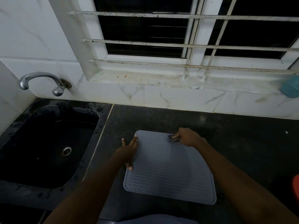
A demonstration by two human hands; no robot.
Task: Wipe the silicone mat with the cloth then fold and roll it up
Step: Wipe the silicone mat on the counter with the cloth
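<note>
the grey mat [169,168] lies flat on the dark counter [226,130], right of the sink [48,143]. the left hand [128,151] rests spread on its left edge, fingers straight. the right hand [187,137] bunches a checked cloth [174,138] against the mat's far right corner.

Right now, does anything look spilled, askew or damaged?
Nothing with the task: the silicone mat lies flat under the left hand and the cloth in the right hand. Only the window sill looks grimy, with orange specks.
</note>
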